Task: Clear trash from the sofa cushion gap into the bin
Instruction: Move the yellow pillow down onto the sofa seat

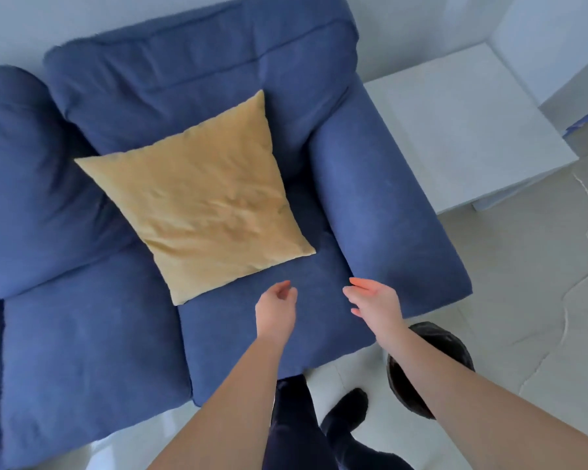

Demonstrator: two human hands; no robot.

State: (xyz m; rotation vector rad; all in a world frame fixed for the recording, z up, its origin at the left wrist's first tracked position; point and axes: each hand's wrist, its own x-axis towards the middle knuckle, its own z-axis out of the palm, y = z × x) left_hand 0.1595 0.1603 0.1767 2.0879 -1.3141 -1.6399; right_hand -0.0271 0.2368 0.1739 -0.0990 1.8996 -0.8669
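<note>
Above sofa (82,351) seat: left hand (275,312) loosely curled, empty; right hand (374,300) open, empty, near armrest (381,198). Yellow pillow (197,195) on cushion. Bin (431,368) on floor, right. Trash unseen.

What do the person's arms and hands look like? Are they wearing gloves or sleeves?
No gloves and no sleeves show. Both arms are bare all the way from the bottom edge of the picture to the hands. The left hand and the right hand have no rings, watch or bracelet that can be seen. Lower down, the person wears dark trousers and dark footwear.
</note>
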